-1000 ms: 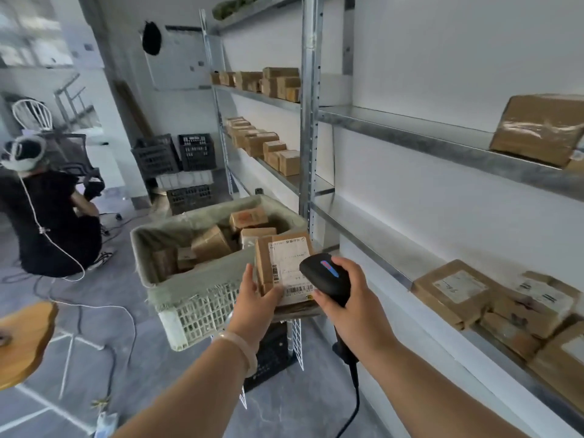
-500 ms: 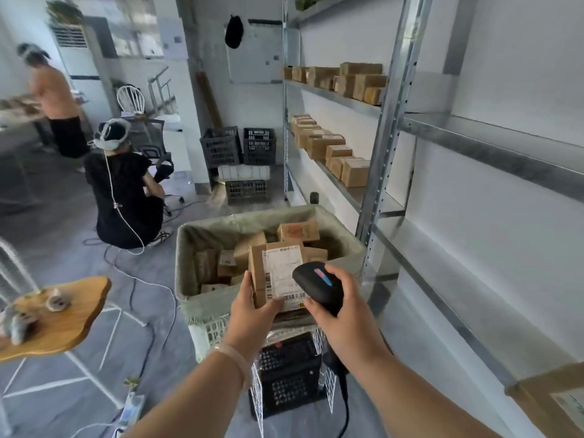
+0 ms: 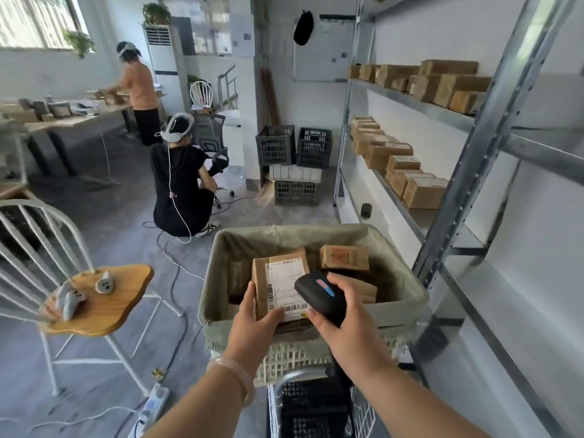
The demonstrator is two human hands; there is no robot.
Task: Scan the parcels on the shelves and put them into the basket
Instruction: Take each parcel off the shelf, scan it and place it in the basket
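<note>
My left hand [image 3: 256, 320] grips a brown cardboard parcel [image 3: 279, 279] by its lower left corner, label and barcode facing me. The parcel is held over the front part of the cloth-lined basket [image 3: 407, 298]. My right hand [image 3: 344, 324] holds a black barcode scanner [image 3: 319, 294], its head just right of the label. Several other parcels [image 3: 343, 257] lie inside the basket. More brown parcels [image 3: 407, 178] sit on the metal shelves at the right.
The basket rides on a cart above a black crate [image 3: 309, 409]. A white chair [image 3: 98, 298] with a wooden seat stands at the left. A person [image 3: 181, 188] crouches ahead; another stands at a table. Cables and a power strip [image 3: 151, 409] lie on the floor.
My view has swung left, from the shelf toward the basket. Parcel and scanner have come lower over the basket, still held in the same way.
</note>
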